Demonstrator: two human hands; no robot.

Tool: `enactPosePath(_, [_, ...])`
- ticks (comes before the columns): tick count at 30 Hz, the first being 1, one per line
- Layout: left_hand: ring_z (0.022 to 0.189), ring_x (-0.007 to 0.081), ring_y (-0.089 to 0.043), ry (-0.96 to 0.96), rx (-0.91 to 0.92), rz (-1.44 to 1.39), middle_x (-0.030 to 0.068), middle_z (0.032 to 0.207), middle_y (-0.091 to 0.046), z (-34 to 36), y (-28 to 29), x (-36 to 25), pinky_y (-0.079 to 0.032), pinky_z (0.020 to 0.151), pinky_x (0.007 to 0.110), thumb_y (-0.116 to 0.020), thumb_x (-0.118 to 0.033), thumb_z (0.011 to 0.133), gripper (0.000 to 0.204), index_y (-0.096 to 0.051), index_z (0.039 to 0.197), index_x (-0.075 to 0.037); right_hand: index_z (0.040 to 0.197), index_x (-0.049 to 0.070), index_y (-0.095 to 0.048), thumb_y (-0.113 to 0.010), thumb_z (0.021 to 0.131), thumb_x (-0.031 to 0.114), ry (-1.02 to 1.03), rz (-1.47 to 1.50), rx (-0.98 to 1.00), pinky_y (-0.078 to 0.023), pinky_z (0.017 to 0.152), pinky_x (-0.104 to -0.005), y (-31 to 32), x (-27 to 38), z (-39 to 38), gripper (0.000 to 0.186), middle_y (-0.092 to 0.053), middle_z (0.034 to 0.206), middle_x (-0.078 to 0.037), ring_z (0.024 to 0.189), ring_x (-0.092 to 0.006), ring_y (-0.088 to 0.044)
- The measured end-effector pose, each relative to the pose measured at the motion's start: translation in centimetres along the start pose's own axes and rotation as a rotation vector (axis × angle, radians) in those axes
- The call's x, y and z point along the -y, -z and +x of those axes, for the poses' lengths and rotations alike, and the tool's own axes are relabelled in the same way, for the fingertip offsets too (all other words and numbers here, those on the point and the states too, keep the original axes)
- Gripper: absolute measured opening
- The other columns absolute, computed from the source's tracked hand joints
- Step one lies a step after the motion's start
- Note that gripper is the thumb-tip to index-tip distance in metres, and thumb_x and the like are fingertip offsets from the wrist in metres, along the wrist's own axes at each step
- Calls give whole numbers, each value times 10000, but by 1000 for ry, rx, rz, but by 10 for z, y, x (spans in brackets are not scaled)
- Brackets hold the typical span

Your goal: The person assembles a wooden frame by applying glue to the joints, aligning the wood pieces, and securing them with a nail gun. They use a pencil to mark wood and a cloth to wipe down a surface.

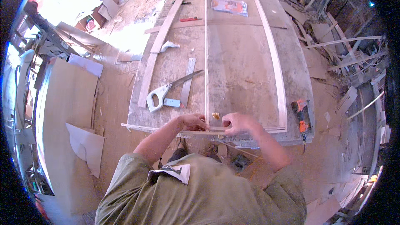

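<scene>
A long thin wooden strip (206, 58) runs lengthwise down the worktable and meets a crosswise strip (266, 130) along the near edge. At that joint my left hand (193, 122) is closed, its fingertips on the end of the lengthwise strip. Just right of it my right hand (239, 123) is curled with thumb and fingers drawn together, slightly blurred; whatever is in them is hidden. A small yellowish lump (216, 116) lies between the hands. Left of the strip are a handsaw (156, 99) with a white handle and a try square (188, 84).
The worktable (246, 66) also bears a right side strip (271, 46), a left board (162, 37), a crosspiece (237, 22), a plastic packet (229, 6) and a red tool (189, 19). An orange-black drill (301, 118) lies at the right edge. Large panels (68, 121) stand left.
</scene>
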State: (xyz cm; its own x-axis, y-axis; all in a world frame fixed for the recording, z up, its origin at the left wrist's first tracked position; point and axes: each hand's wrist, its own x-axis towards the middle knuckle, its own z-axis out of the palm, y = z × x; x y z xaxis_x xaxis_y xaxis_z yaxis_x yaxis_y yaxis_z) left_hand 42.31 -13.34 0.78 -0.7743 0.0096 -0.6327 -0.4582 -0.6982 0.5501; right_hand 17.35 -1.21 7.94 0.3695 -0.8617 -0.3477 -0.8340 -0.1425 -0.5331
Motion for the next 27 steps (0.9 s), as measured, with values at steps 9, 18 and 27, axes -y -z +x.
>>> enactPosePath(9, [1026,190,-643,-19,37,169,82,1122,-649,0,14,4,-537,895,352,-816,-76,806,473,-582,1216,-44,1367,50,-558,-767,752,620,-54,412,373,-471,1010,-394,-13,-4,16,864,-644,1302,-153,1169,-282,-619])
enactPosePath(18, [1013,195,-623,28,10,204,62,1083,-623,-1,5,-1,-507,907,340,-810,-40,733,469,-582,1142,-52,1273,75,-660,-840,700,537,-98,486,245,-510,954,-368,-23,-8,12,758,-724,1149,-119,1036,-232,-675])
enactPosePath(27, [992,212,-630,23,1,127,70,1023,-618,3,10,4,-516,880,345,-798,-14,719,451,-567,1100,-82,1254,101,-692,-818,689,583,-173,343,392,-520,910,-370,-12,-18,30,753,-723,1177,-100,1012,-233,-683])
